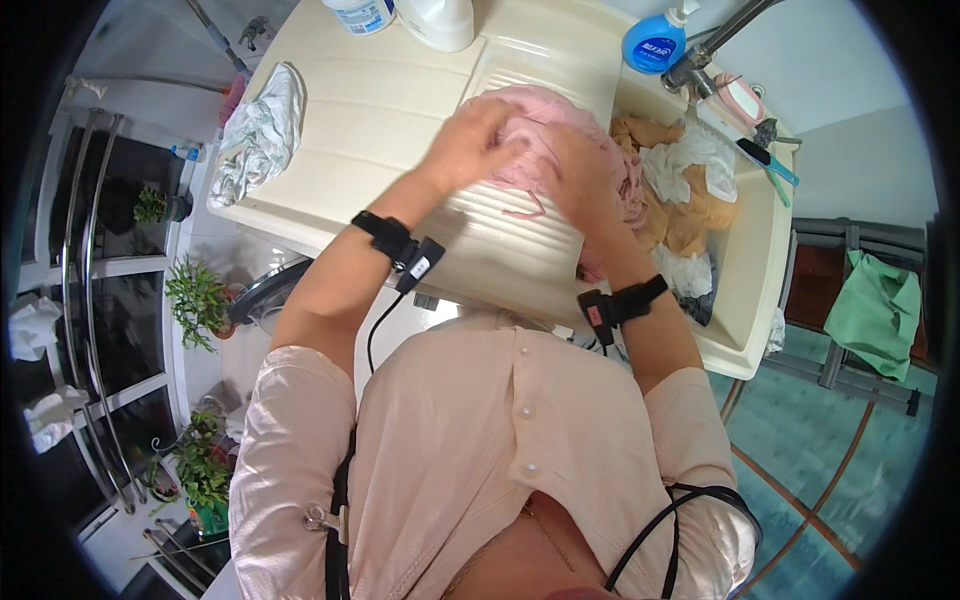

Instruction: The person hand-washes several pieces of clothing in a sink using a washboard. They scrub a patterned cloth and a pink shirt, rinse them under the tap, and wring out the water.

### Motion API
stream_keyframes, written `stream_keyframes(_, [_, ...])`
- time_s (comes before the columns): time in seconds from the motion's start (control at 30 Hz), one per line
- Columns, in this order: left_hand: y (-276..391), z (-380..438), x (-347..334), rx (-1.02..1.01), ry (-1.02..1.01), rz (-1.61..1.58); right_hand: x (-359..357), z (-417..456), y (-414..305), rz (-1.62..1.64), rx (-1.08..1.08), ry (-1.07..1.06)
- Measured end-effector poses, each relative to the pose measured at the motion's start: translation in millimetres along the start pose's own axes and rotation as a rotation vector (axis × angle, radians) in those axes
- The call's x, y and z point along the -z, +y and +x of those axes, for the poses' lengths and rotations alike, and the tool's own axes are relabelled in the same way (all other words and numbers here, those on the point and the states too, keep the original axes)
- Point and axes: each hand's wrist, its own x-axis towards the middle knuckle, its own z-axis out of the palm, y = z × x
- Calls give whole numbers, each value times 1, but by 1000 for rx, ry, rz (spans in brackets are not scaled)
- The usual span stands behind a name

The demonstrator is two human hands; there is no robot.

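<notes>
Bunched pink cloth [547, 101] lies on the ribbed washboard [517, 232] of a cream laundry sink, and part of it hangs over the basin's edge at the right. On its left side my left hand [480, 142] grips the fabric, the fingers partly blurred. My right hand [577, 176] holds the cloth from the right, close to the other hand; its fingertips are blurred against the fabric. A thin pink strap [525, 206] trails from the bundle onto the ridges. Tan cloth [679, 217] and white cloth [694, 169] fill the basin beside the washboard.
Along the back stand a white plastic jug [436, 22], a white tub [361, 15] and a blue pump bottle [655, 43]. A metal faucet [694, 71] reaches over the basin. A blue-handled brush [769, 161] rests on the right rim. A white patterned cloth [262, 135] lies at the left.
</notes>
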Motion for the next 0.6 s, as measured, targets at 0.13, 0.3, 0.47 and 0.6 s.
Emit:
stream_keyframes(0.13, [9, -43, -19, -315, -110, 576, 12, -25, -35, -53, 90, -185])
stream_keyframes(0.3, [-22, -33, -42, -183, -320, 392, -8, -22, -17, -10, 23, -383])
stream_keyframes(0.47, [-54, 53, -59, 166, -76, 498, -82, 47, 39, -82, -232, -187])
stream_keyframes(0.6, [-51, 16, -58, -91, 114, 416, -56, 31, 26, -14, -47, -124])
